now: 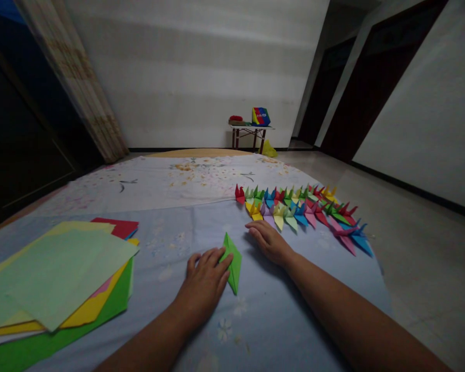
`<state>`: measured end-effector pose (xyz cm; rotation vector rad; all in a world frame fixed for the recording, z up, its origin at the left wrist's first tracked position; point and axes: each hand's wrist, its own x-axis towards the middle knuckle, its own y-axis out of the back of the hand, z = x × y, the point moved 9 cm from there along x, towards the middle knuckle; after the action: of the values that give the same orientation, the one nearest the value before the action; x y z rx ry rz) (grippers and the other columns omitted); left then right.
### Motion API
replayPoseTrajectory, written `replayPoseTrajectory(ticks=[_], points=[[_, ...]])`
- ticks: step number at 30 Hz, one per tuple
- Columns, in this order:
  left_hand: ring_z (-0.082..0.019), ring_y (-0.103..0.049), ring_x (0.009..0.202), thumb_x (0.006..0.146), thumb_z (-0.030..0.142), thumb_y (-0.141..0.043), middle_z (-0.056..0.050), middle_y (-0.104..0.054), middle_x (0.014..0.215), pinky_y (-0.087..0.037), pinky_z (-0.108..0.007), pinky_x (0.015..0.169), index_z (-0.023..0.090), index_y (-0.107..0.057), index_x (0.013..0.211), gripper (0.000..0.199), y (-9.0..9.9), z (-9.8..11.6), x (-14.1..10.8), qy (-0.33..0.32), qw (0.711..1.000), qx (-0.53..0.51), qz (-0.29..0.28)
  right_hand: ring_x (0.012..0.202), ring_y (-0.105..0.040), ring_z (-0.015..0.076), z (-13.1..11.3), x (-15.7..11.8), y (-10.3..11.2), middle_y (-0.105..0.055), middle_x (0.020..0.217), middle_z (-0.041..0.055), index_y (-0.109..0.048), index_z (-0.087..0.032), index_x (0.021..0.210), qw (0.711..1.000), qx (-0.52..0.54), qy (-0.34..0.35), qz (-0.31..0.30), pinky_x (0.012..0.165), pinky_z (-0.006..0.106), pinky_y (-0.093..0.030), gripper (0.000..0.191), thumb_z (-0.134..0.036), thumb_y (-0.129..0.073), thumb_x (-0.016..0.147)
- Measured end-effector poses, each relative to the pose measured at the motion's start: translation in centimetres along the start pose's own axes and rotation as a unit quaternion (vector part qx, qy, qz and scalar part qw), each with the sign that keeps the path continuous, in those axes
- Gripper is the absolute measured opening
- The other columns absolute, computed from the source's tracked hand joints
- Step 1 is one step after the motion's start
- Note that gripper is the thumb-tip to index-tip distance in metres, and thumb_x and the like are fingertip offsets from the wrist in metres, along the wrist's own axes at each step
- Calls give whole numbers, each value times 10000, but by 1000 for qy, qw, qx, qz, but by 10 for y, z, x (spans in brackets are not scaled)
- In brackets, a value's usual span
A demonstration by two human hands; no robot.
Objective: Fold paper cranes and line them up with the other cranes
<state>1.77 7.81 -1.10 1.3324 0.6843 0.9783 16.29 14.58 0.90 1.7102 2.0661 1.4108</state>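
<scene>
A green sheet of paper folded into a narrow diamond lies on the blue floral cloth in front of me. My left hand rests flat on its left side, fingers spread, with the fingertips over the paper's edge. Right of the paper, my right hand is held just above the cloth, fingers stretched forward and holding nothing. Beyond my right hand stand rows of folded paper cranes in many colours.
Loose coloured paper sheets lie stacked at the left of the table. Against the far wall, a small table carries a multicoloured bag and a red item. The round table's edge curves past the cranes on the right.
</scene>
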Motion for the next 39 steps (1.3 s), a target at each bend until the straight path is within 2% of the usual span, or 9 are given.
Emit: replayPoseTrajectory(ticks=[5,9,14,18,22,27,39], points=[[-221,-380,1224,901,274,-377,-47,-471,1339,-216,-454,994,302,-440,1279,384,-1,-1,0,-7,1000,3,8,1022,-521,182,-9,-4,-2,-587,1055,108,-562,-172,1094,1000,-7,19,-15,917,348,-419,331,-349,-346,915],[-226,-389,1216,895,271,-386,-48,-477,1332,-223,-452,990,300,-445,1276,386,0,-1,0,-9,1000,8,11,1038,-513,188,-25,-6,-11,-586,1087,110,-569,-189,1105,996,-33,61,-48,920,367,-406,305,-338,-403,897],[-235,-394,1209,888,262,-399,-49,-484,1326,-229,-467,985,302,-445,1275,392,3,2,2,-6,1000,12,4,1198,-386,232,-43,-9,-30,-558,1213,69,-545,-235,1172,984,-96,100,-113,989,438,-301,323,-337,-423,891],[-237,-404,1199,889,256,-394,-54,-497,1315,-235,-464,983,294,-482,1246,369,2,3,3,0,1000,15,4,1275,-279,277,-43,-11,-44,-484,1307,57,-504,-259,1228,974,-143,82,-156,1008,493,-234,364,-365,-390,899],[-230,-392,1210,895,271,-388,-46,-498,1314,-223,-453,992,305,-477,1249,367,1,2,2,-6,1000,11,17,1297,-236,291,-39,-10,-47,-419,1360,71,-469,-250,1262,972,-169,58,-156,1018,512,-202,397,-388,-369,903],[-242,-402,1206,884,256,-407,-43,-499,1314,-229,-468,985,308,-476,1249,374,0,2,3,-2,1000,11,7,1294,-236,292,-35,-9,-47,-416,1357,93,-485,-240,1250,972,-179,42,-150,1019,513,-196,398,-396,-369,902],[-250,-409,1208,886,252,-390,-47,-514,1308,-216,-493,985,281,-503,1228,362,2,5,4,6,1000,-6,-5,1284,-252,291,-24,2,-55,-400,1373,61,-439,-279,1283,964,-210,-25,-164,1005,501,-198,410,-406,-317,913]])
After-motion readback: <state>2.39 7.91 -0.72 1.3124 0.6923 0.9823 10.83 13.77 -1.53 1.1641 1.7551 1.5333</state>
